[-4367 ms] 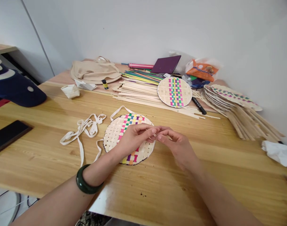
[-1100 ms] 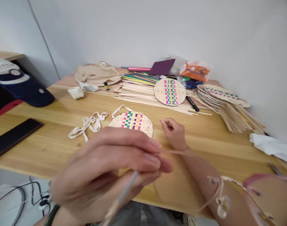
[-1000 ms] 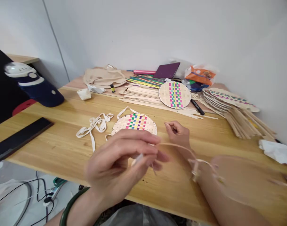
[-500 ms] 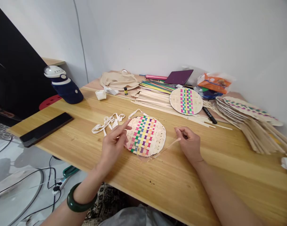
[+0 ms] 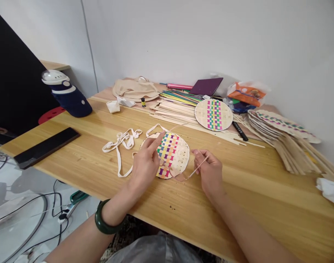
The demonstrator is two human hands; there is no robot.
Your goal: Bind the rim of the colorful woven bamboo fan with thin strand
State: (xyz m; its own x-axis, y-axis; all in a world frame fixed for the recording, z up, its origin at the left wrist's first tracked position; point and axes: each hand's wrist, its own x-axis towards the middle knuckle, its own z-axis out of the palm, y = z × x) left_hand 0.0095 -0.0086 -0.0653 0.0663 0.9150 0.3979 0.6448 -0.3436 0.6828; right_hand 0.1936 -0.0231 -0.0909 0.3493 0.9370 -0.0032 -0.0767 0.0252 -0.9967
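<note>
1. Our left hand (image 5: 146,164) is gripping the glasses (image 5: 180,176); our right hand (image 5: 212,173) is pinching, contents unclear.
2. Above the woven disc (image 5: 181,150), their long axis is slanting rightward toward us, temples (image 5: 195,171) pointing away.
3. They're hanging lower than before.

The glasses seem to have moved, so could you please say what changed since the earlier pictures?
The left hand carried the glasses forward and down from near the camera to the disc's near edge. The hands, together at first, are now apart, the right hand beside the disc. Whether either now grips the glasses is unclear. The disc, tape and phone look unmoved.
</note>
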